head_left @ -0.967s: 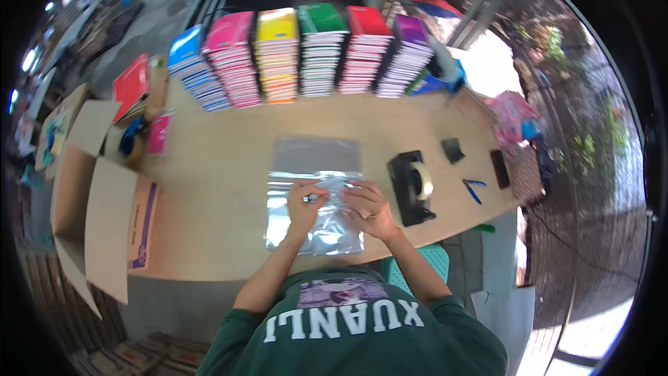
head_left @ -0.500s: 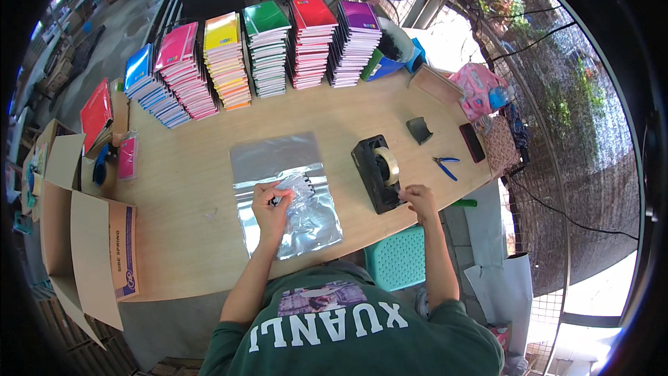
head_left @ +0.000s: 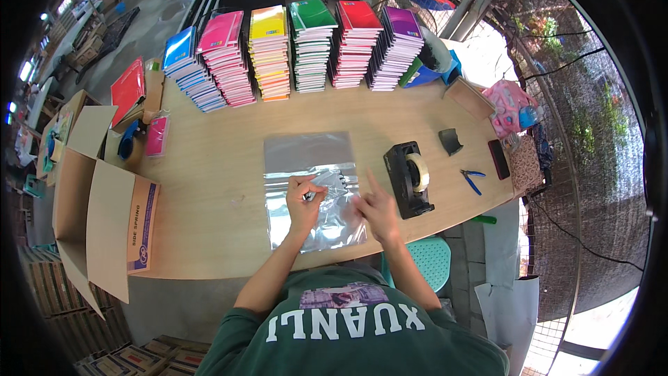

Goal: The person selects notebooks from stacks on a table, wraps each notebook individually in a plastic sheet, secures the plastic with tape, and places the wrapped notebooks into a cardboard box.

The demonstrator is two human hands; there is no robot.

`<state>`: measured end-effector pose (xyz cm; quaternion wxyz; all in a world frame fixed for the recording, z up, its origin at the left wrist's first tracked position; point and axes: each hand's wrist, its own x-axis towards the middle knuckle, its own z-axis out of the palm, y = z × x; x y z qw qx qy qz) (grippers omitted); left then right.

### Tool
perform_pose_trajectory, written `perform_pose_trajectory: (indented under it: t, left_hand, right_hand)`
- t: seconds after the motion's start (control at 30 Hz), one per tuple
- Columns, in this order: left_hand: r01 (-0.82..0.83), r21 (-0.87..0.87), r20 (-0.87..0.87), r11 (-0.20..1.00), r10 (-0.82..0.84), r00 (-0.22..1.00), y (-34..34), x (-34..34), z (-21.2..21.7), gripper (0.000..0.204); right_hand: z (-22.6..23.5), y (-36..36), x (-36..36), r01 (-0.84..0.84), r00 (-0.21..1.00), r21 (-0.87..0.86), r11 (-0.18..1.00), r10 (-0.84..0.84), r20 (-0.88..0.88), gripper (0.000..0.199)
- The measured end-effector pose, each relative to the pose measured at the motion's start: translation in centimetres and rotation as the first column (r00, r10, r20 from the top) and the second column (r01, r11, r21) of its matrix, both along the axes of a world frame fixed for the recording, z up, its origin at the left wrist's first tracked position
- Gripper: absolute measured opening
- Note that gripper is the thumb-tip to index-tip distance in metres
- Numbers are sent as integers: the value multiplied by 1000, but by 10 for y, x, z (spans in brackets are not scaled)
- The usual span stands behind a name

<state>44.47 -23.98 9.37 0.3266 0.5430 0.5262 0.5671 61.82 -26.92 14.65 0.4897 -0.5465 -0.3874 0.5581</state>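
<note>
Pinching the clear plastic bag (head_left: pixel 313 188) flat with our left hand (head_left: pixel 303 198), we keep our right hand (head_left: pixel 376 210) open and empty beside the tape dispenser (head_left: pixel 409 179), handy for sealing.

A packing bench in a stationery warehouse or workshop

We see a long wooden worktable (head_left: pixel 209 188) with six stacks of spiral notebooks (head_left: pixel 289 52) sorted by cover colour across the upper middle of the frame, an open cardboard carton (head_left: pixel 104 216) at the left edge, and a black tape dispenser (head_left: pixel 410 179) right of centre beside blue pliers (head_left: pixel 472 181). We also see a clear plastic sheet (head_left: pixel 309 157) laid flat at the centre, a bare concrete floor at the top, more cartons (head_left: pixel 132 358) in the lower left, and wire mesh fencing (head_left: pixel 591 132) along the right side.
</note>
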Motion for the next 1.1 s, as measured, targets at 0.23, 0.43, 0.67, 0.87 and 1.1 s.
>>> perform_pose_trajectory:
  t: [0.23, 0.43, 0.67, 0.87, 1.1]
  left_hand:
    - [64, -2, -64, 998, -64, 996, -1, -3, 6, 18]
    - [549, -240, 158, 801, -526, 836, 28, -39, 18, 100]
    - [408, -321, -595, 855, -517, 616, 41, -17, 82, 109]
    - [344, 59, -538, 937, -261, 801, -9, -64, 27, 95]
    - [342, -209, -94, 916, -367, 925, -7, -50, -26, 92]
  right_hand:
    - [-9, 13, -35, 42, 906, -26, 999, -27, 422, 104]
    - [-66, 2, -34, 88, 852, 197, 976, -176, 493, 111]
    - [-111, -36, 3, -474, 863, -487, 734, 279, -421, 69]
    - [-42, 18, -7, -349, 923, 65, 935, 355, -149, 74]
    - [-88, 45, -4, -462, 859, 135, 876, 405, 313, 86]
